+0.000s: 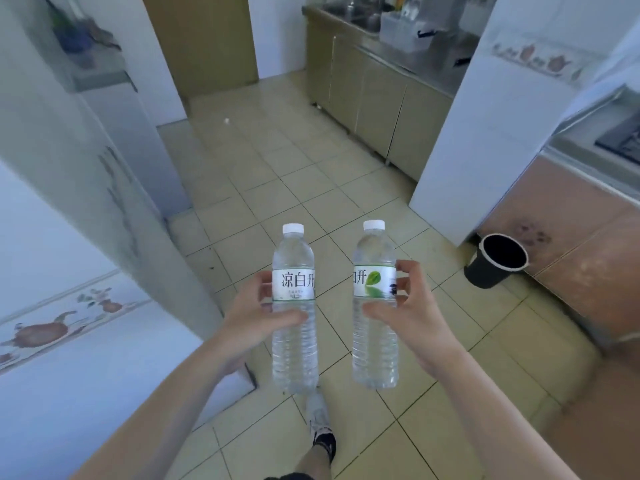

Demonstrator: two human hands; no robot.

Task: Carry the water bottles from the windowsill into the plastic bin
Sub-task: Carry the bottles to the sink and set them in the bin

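Two clear water bottles with white caps and white labels are held upright in front of me above a tiled floor. My left hand grips the left bottle around its middle, thumb across the front below the label. My right hand grips the right bottle, whose label shows a green leaf, fingers curled round its right side. The bottles stand side by side, a small gap apart. No windowsill and no plastic bin can be made out for certain.
A black waste bin stands on the floor at the right against a brown cabinet. White tiled walls flank a corridor. Beige kitchen cabinets and a clear plastic container on the counter lie ahead. My foot is below.
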